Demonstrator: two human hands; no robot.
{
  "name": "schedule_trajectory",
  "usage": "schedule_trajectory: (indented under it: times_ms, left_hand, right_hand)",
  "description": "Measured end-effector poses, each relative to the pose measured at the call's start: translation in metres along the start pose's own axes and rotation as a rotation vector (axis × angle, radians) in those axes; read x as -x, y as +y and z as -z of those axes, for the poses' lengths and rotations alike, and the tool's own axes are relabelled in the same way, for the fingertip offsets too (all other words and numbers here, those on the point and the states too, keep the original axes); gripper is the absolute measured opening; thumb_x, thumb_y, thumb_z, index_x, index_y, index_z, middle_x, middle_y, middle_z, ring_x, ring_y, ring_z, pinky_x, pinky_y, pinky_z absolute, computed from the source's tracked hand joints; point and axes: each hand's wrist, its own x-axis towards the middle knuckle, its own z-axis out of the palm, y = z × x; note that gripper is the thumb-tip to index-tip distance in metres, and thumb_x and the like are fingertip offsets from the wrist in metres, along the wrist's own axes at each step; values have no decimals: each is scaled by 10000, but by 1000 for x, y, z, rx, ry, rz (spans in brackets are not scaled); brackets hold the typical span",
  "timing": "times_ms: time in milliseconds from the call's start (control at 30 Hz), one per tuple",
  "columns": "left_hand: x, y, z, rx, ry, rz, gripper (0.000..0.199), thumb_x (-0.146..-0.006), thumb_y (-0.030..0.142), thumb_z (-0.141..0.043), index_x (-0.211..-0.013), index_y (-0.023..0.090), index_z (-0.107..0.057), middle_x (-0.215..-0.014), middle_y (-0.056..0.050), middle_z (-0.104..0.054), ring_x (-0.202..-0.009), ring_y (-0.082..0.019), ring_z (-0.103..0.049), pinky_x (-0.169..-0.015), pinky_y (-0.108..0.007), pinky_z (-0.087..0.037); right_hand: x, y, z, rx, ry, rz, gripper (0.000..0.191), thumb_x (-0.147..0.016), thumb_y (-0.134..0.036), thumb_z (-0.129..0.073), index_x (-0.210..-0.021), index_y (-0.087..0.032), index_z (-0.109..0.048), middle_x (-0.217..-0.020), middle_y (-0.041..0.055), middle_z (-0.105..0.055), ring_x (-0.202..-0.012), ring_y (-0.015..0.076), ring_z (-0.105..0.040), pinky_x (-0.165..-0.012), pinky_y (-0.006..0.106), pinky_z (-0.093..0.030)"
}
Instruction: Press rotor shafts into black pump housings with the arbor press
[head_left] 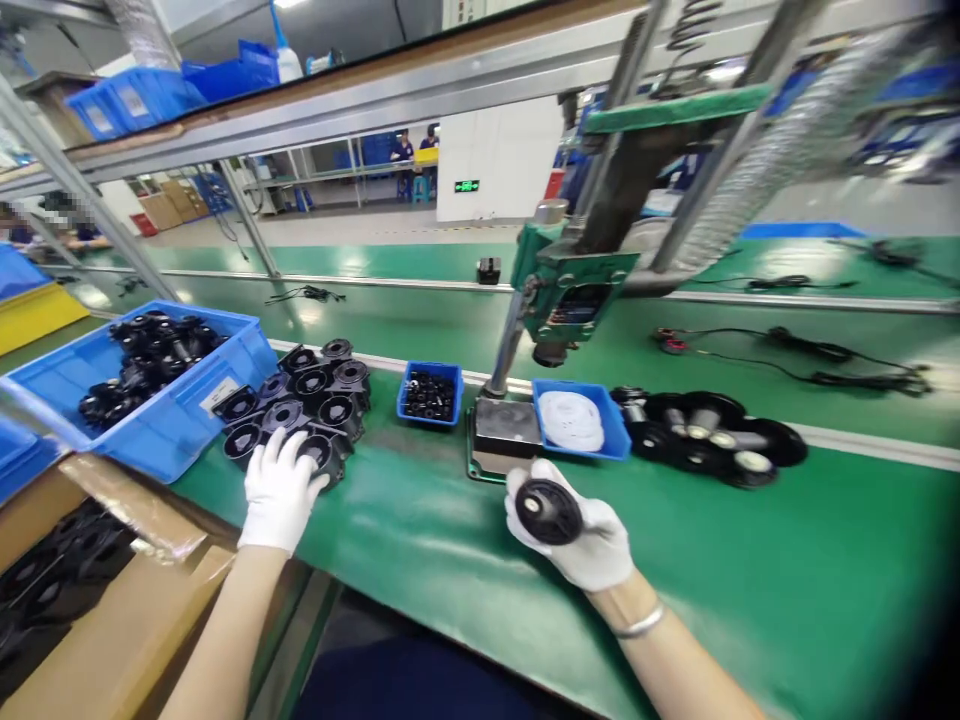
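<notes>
My left hand (277,492), in a white glove, reaches onto the near side of a cluster of black round plastic housings (309,383). Its fingers are spread, and they touch or nearly touch the nearest housing (321,450). In front of the press, my gloved right hand (592,545) is closed around a black round wheel-like part (549,511) with a small pale centre. That part is held above the green bench, its round face turned up towards me. Several similar black discs with metal shafts (705,435) lie in a pile at the right.
A green press (570,300) stands over a metal block (507,428). Beside it are a blue bin of white rings (574,420) and a small blue bin of black parts (429,395). A large blue crate (180,420) and an opened cardboard box (112,630) occupy the left.
</notes>
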Motion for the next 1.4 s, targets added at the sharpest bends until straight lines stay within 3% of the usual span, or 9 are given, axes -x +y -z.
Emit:
schedule_trajectory:
  times_ms: [133, 300, 367, 467, 667, 833, 967, 1200, 1400]
  left_hand:
    - [3, 17, -11, 123, 110, -181, 264, -892, 347, -592, -684, 188, -628, -1233, -156, -648, -1312, -415, -452, -1009, -604, -393]
    - [6, 71, -13, 327, 163, -505, 202, -910, 353, -580, -799, 187, -609, -1213, -154, -656, -1156, -342, -599, -1068, -581, -385]
    - [0, 91, -8, 363, 101, -567, 195, -898, 358, -602, -985, 187, -637, -1195, -142, -663, -1044, -297, -650, -997, -497, -479]
    - [-16, 113, 3, 313, -78, -610, 513, -853, 324, -654, -1341, 224, -530, -1193, -134, -663, -953, -292, -663, -803, -417, -562]
    - [-44, 133, 23, 312, -461, -698, 536, -831, 328, -606, -1362, 325, -535, -1371, -116, -561, -1191, -346, -576, -868, -467, -545]
    - [-49, 139, 26, 339, -559, -647, 414, -840, 368, -558, -1240, 272, -608, -1275, -123, -588, -1082, -321, -619, -813, -446, -548]
    - [-49, 139, 24, 437, -528, -511, 239, -870, 420, -529, -909, 228, -665, -963, -85, -655, -893, -310, -639, -772, -455, -529]
    - [-26, 140, 21, 1824, -113, 262, 340, -893, 514, -550, -971, 201, -658, -1057, -76, -692, -987, -250, -662, -911, -371, -530]
    - [-20, 155, 26, 2157, -30, 296, 304, -888, 477, -591, -941, 188, -665, -1049, -75, -679, -989, -237, -659, -902, -386, -551]
  right_hand:
    - [4, -11, -7, 117, 23, 209, 312, -681, -305, -726, -886, -224, -504, -968, 34, -581, -620, 137, -518, -480, 261, -401]
    - [20, -20, -13, 286, 100, 376, 357, -683, -304, -777, -890, -220, -498, -917, 1, -546, -620, 118, -511, -477, 231, -425]
    - [28, -21, -17, 320, 176, 442, 405, -642, -314, -823, -865, -211, -501, -887, -4, -541, -676, 121, -503, -515, 214, -438]
    - [39, -22, -21, 337, 239, 509, 430, -604, -309, -855, -831, -197, -507, -854, -5, -539, -720, 121, -495, -574, 208, -457]
    - [58, -19, -21, 106, 138, 467, 273, -724, -238, -691, -908, -228, -489, -911, -11, -536, -612, 116, -524, -458, 224, -421]
    - [65, -13, -19, -68, 134, 479, 295, -722, -285, -666, -961, -244, -499, -944, -13, -542, -644, 121, -509, -510, 237, -405]
    - [68, -12, -22, 165, 233, 551, 327, -680, -310, -733, -898, -240, -500, -907, -13, -513, -656, 130, -470, -531, 244, -392]
    - [68, 0, -33, 625, 322, 594, 388, -648, -321, -778, -796, -229, -432, -852, -8, -457, -734, 155, -413, -652, 265, -366]
    - [59, 17, -44, 740, 255, 560, 304, -669, -183, -653, -790, -233, -379, -850, -13, -422, -715, 144, -394, -635, 258, -351]
